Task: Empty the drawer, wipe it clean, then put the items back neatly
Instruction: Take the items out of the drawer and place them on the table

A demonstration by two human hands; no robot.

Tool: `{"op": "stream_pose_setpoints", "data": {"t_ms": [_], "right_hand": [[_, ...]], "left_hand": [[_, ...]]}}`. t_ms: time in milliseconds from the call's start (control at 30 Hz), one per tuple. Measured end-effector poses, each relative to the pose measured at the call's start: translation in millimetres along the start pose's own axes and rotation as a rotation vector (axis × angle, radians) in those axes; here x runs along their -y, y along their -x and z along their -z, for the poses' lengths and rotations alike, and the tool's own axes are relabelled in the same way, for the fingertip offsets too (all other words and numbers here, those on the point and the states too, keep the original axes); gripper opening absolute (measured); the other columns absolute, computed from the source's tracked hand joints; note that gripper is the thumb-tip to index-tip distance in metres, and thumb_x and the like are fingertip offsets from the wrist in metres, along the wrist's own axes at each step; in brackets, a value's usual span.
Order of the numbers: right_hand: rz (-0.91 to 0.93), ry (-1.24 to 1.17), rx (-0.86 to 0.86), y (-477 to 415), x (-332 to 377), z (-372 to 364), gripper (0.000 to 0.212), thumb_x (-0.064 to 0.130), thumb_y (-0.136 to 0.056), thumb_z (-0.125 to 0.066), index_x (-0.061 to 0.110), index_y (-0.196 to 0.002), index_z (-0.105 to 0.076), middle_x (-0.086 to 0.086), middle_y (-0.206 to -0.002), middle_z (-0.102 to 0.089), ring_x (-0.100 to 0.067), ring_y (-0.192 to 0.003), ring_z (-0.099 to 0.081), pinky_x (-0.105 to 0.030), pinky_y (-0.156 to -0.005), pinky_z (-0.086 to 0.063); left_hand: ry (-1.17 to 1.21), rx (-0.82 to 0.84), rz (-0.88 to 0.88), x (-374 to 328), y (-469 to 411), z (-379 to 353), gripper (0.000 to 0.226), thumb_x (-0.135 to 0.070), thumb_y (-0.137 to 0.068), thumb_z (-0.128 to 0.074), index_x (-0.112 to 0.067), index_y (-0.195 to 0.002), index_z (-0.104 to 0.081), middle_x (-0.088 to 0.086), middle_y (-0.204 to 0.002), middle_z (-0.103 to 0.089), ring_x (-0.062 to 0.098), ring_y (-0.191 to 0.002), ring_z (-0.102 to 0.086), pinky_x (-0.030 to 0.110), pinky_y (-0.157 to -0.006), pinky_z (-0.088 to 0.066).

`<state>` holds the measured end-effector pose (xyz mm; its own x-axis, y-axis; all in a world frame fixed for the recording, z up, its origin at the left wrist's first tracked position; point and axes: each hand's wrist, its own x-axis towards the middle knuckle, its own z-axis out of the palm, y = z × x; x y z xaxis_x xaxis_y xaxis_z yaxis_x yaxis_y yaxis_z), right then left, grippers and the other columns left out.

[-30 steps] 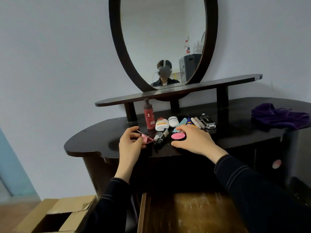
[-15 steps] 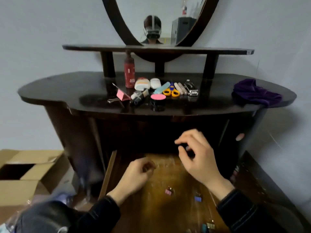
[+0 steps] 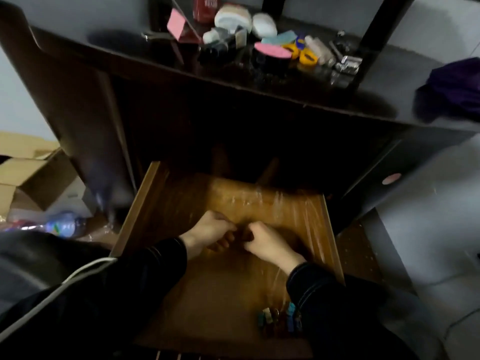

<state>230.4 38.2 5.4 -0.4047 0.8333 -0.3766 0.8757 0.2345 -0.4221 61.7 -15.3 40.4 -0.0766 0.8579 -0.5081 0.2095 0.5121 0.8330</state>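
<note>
Both my hands, left hand (image 3: 207,229) and right hand (image 3: 267,242), curled mid-drawer (image 3: 135,203), grip unclear; clips (image 3: 279,319) remain at drawer front, wiping pending.

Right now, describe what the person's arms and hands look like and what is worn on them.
Both hands are bare: no gloves, and no rings or watch that I can make out. The left hand and right hand come out of long dark sleeves with pale contrast stitching, clearest in double lines at the right cuff.

Drawer (image 3: 135,211) floor largely unobstructed; access from above open. Small clips (image 3: 279,319) clustered at near right. Rear portion overhung by the tabletop (image 3: 259,81).
</note>
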Motion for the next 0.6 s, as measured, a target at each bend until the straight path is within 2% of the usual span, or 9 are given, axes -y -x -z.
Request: {"op": "stream_pose_setpoints", "data": {"t_ms": [67, 133, 233, 300, 333, 400, 467, 500, 600], "right_hand": [[0.006, -0.124, -0.008, 3, -1, 9, 0.004, 0.019, -0.091, -0.069, 0.017, -0.095, -0.067, 0.001, -0.079, -0.069, -0.013, -0.068, -0.066, -0.028, -0.055, -0.053], [0.049, -0.290, 0.011, 12, -2, 22, 0.004, 0.024, -0.087, -0.075, 0.020, -0.088, -0.073, 0.001, -0.075, -0.073, -0.006, -0.063, -0.064, -0.024, -0.056, -0.055], [0.129, -0.457, 0.110, 30, 3, 36, 0.001, 0.026, -0.086, -0.076, 0.026, -0.087, -0.077, 0.005, -0.081, -0.076, -0.004, -0.068, -0.067, -0.020, -0.055, -0.053], [0.149, -0.467, 0.165, 38, 5, 41, 0.005, 0.023, -0.089, -0.074, 0.027, -0.092, -0.076, 0.004, -0.086, -0.077, -0.007, -0.072, -0.069, -0.018, -0.054, -0.051], [0.138, -0.462, 0.153, 40, 3, 42, 0.006, 0.023, -0.091, -0.072, 0.027, -0.094, -0.075, 0.004, -0.086, -0.077, -0.008, -0.073, -0.070, -0.018, -0.055, -0.051], [0.055, -0.429, 0.003, 45, -5, 48, 0.007, 0.023, -0.095, -0.067, 0.025, -0.098, -0.073, 0.003, -0.085, -0.075, -0.009, -0.074, -0.070, -0.021, -0.058, -0.056], [-0.052, -0.224, -0.215, 50, -16, 52, 0.008, 0.021, -0.098, -0.062, 0.024, -0.100, -0.070, 0.006, -0.088, -0.072, -0.008, -0.075, -0.068, -0.024, -0.067, -0.060], [-0.095, -0.028, -0.252, 54, -20, 53, 0.009, 0.020, -0.100, -0.060, 0.022, -0.102, -0.069, 0.006, -0.091, -0.071, -0.011, -0.078, -0.068, -0.028, -0.072, -0.060], [-0.234, 0.422, -0.072, 59, -20, 42, 0.012, 0.011, -0.101, -0.055, 0.014, -0.110, -0.062, -0.006, -0.102, -0.069, -0.024, -0.090, -0.068, -0.037, -0.080, -0.058]], "left_hand": [[0.071, -0.050, 0.044, 2, -3, -4, 0.019, -0.015, -0.098, -0.056, 0.000, -0.102, -0.066, 0.010, -0.081, -0.063, 0.020, -0.063, -0.059, 0.028, -0.049, -0.048], [0.172, -0.066, 0.105, 3, -3, -8, 0.021, -0.018, -0.099, -0.053, -0.001, -0.104, -0.065, 0.011, -0.089, -0.063, 0.024, -0.072, -0.061, 0.033, -0.058, -0.054], [0.409, 0.088, 0.271, 0, 2, -12, 0.028, -0.025, -0.103, -0.045, -0.002, -0.110, -0.060, 0.018, -0.106, -0.064, 0.032, -0.087, -0.066, 0.041, -0.072, -0.060], [0.606, 0.218, 0.377, -2, 5, -14, 0.032, -0.027, -0.105, -0.040, 0.000, -0.111, -0.056, 0.022, -0.108, -0.060, 0.032, -0.086, -0.063, 0.043, -0.070, -0.060], [0.644, 0.257, 0.395, -1, 5, -15, 0.033, -0.027, -0.105, -0.040, 0.002, -0.110, -0.055, 0.021, -0.102, -0.060, 0.030, -0.081, -0.061, 0.040, -0.065, -0.059], [0.575, 0.294, 0.376, 3, 5, -17, 0.030, -0.024, -0.104, -0.042, 0.000, -0.105, -0.059, 0.015, -0.083, -0.060, 0.022, -0.067, -0.056, 0.030, -0.054, -0.052], [0.490, 0.304, 0.347, 6, 5, -18, 0.026, -0.022, -0.102, -0.044, -0.004, -0.100, -0.062, 0.008, -0.074, -0.058, 0.016, -0.060, -0.051, 0.025, -0.050, -0.045], [0.467, 0.305, 0.334, 6, 6, -18, 0.024, -0.021, -0.101, -0.044, -0.004, -0.100, -0.062, 0.007, -0.073, -0.057, 0.016, -0.059, -0.050, 0.024, -0.050, -0.044], [0.424, 0.302, 0.300, 5, 7, -19, 0.022, -0.018, -0.101, -0.045, -0.004, -0.102, -0.062, 0.007, -0.075, -0.056, 0.016, -0.061, -0.050, 0.024, -0.052, -0.044]]}}
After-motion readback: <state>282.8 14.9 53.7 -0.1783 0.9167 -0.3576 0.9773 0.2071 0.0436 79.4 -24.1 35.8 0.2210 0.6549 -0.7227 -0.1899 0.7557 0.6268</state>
